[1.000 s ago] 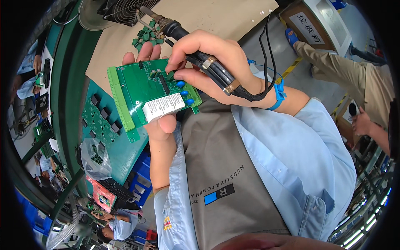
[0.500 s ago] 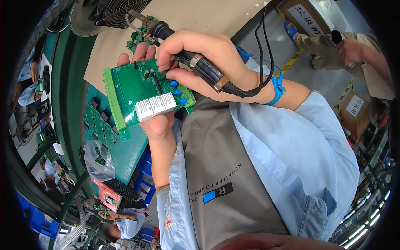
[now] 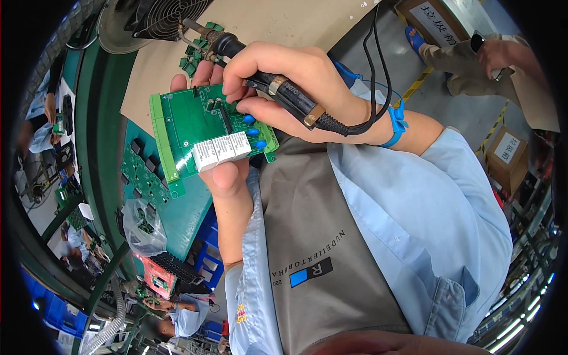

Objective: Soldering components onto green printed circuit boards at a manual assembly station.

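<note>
My left hand grips a green circuit board from beneath, its thumb at the near edge and its fingertips showing past the far edge. The board carries white block relays, blue disc components and a long light-green terminal strip along its left side. My right hand is closed around a black soldering iron with a thin metal tube beside its tip. The iron's tip points up and left, beyond the board's far edge. The right fingertips are over the board; whether they touch it I cannot tell.
Small green parts lie on the brown board surface beside a black fan grille. Another circuit board and a clear plastic bag are at the left. The iron's cable loops past my right wrist. Other people work nearby.
Both hands, the board and the iron keep practically the same pose. At the far right, another person's hand and the object in it have shifted.
</note>
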Tool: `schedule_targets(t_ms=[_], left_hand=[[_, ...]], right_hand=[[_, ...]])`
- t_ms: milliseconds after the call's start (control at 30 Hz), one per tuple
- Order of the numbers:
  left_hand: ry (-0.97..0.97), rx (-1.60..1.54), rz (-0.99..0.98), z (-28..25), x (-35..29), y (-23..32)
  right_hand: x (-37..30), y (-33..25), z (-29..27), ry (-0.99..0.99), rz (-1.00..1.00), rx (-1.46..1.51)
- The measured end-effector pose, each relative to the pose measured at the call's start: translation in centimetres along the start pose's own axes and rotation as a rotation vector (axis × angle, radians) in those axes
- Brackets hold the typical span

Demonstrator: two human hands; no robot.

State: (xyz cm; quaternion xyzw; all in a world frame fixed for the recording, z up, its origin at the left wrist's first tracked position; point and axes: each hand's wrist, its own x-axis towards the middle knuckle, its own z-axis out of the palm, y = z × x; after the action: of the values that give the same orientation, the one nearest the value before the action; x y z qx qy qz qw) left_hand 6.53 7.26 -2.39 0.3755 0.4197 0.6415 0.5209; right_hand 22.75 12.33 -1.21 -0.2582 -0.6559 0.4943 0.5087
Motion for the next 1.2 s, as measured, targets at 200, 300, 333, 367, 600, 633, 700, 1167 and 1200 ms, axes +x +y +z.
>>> schedule_targets(t_ms=[200, 300, 333, 367, 600, 633, 700, 1167, 1200], left_hand=[[0.004, 0.023, 0.009, -0.08, -0.34, 0.0], [0.052, 0.054, -0.036, -0.13, -0.53, -0.09], [0.021, 0.035, -0.013, -0.21, -0.41, -0.18], [-0.008, 0.017, 0.01, -0.31, -0.26, -0.26], [0.027, 0.034, -0.041, -0.14, -0.54, 0.14], [0.048, 0.054, -0.054, -0.03, -0.56, 0.22], [0.034, 0.056, -0.062, 0.14, -0.48, 0.29], [-0.012, 0.159, -0.023, -0.54, -0.52, -0.53], [-0.004, 0.168, -0.026, -0.47, -0.61, -0.51]], right_hand=[[-0.11, -0.04, 0.01, -0.01, -0.005, 0.001], [-0.16, -0.07, -0.08, -0.009, -0.01, 0.02], [-0.18, -0.1, -0.11, -0.016, -0.006, 0.015], [-0.17, -0.11, -0.15, -0.023, -0.002, 0.012], [-0.09, -0.12, -0.34, -0.046, 0.016, 0.019], [-0.08, -0.12, -0.38, -0.046, 0.015, 0.02], [-0.03, -0.12, -0.47, -0.058, 0.019, 0.013], [0.15, -0.2, -0.78, -0.09, 0.079, -0.013], [0.19, -0.26, -0.81, -0.094, 0.088, -0.016]])
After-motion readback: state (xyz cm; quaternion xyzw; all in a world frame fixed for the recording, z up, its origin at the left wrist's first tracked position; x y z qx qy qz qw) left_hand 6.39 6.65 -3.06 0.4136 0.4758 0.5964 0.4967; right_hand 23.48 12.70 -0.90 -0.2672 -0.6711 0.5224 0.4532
